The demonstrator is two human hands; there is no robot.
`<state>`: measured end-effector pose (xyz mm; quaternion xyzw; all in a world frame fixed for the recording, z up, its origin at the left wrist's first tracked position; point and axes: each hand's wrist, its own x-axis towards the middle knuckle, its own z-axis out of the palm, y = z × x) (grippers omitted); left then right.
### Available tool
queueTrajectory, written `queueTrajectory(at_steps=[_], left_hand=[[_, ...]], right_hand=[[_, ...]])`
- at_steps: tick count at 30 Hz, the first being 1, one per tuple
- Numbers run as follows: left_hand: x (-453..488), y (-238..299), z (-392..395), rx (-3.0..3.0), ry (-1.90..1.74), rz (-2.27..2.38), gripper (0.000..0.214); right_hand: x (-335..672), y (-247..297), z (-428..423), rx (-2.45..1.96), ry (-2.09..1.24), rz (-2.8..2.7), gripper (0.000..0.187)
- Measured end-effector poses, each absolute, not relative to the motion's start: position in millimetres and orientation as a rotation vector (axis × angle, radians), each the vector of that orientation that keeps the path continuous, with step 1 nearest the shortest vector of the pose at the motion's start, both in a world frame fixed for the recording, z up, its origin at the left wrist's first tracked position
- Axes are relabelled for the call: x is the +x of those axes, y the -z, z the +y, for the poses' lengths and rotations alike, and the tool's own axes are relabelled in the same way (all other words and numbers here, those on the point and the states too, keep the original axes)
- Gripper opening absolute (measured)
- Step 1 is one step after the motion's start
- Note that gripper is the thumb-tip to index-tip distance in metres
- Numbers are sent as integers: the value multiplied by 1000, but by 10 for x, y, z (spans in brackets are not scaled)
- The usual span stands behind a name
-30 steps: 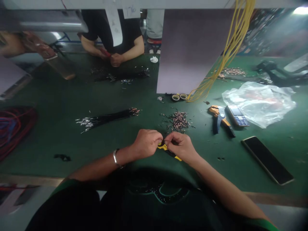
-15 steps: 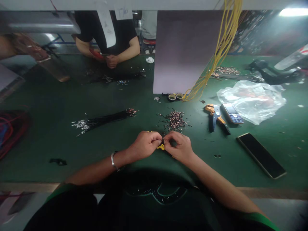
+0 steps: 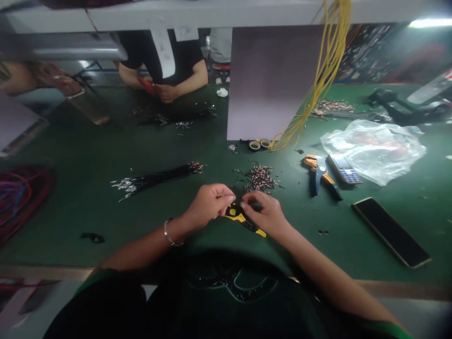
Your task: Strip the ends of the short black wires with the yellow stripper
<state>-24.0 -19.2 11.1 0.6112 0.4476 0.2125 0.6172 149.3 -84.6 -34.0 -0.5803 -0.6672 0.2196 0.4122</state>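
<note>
Left hand [image 3: 209, 205] and right hand [image 3: 265, 214] sit close together at the near middle of the green surface [image 3: 106, 155], just apart. Left fingers [image 3: 229, 197] are pinched together, thumb to forefinger; whatever is in the pinch is too small to tell. Right fingers [image 3: 246, 205] are also curled together at the tips, contents not visible. Metal bracelet [image 3: 168, 233] on the left wrist.

Yellow-black hand tool [image 3: 240, 219] lies on the surface right under both hands, with its handle tip poking out at 6 o'clock of the right hand. I cannot tell if the hands are touching it.

- Pile of small metal terminals [image 3: 260, 177]: 12 o'clock of the right hand, near.
- Black wire bundle [image 3: 157, 176]: 10 o'clock of the left hand.
- Orange-blue stripper [image 3: 319, 174] and keypad phone [image 3: 344, 168]: 2 o'clock, side by side.
- Smartphone [image 3: 390, 231]: 3 o'clock, screen dark.
- Clear plastic bag [image 3: 374, 147]: past the phones.
- Tape rolls [image 3: 259, 144]: at the foot of the grey panel [image 3: 271, 80].
- Yellow cables [image 3: 326, 70]: hang beside the panel.
- Red cable coil [image 3: 17, 197]: 9 o'clock.

Co-worker's hands [image 3: 164, 92] are across the surface at 11 o'clock. Paper tags [image 3: 186, 32] hang overhead; the handwriting is too blurred to read.
</note>
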Motion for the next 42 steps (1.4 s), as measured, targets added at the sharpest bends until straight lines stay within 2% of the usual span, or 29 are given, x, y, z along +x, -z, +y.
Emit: queueTrajectory(at_steps=[5,8,12,16,19,22,25,29,36,42], left_hand=[[-280,-173,-134,1265,-605,1046,12],[-307,-210,-112,1224,-638,1013,13],[-336,-232,-81,1184,-652,974,15],[-349,-238,-59,1169,-675,979,14],[-356,-251,-54,1145,-706,962,13],[-354,-262,-56,1141,-713,945,12],[-332,-233,-57,1147,-702,962,11],[-286,-119,-43,1109,-654,983,10],[-249,14,-57,1059,-581,957,19],[-245,-7,-83,970,-596,913,19]], right_hand=[[1428,371,-878,-1626,-375,-2135,31],[1384,385,-887,-1697,-329,-2274,34],[1380,422,-863,-1714,-324,-2253,29],[1435,466,-823,-1706,-517,-1987,29],[1509,480,-778,-1659,-866,-1585,29],[1575,469,-730,-1459,-1260,-1152,28],[1590,415,-715,-1193,-1495,-874,23],[1557,286,-752,-1003,-1573,-726,27],[1600,244,-787,-937,-1581,-818,50],[1582,282,-788,-936,-1531,-872,44]])
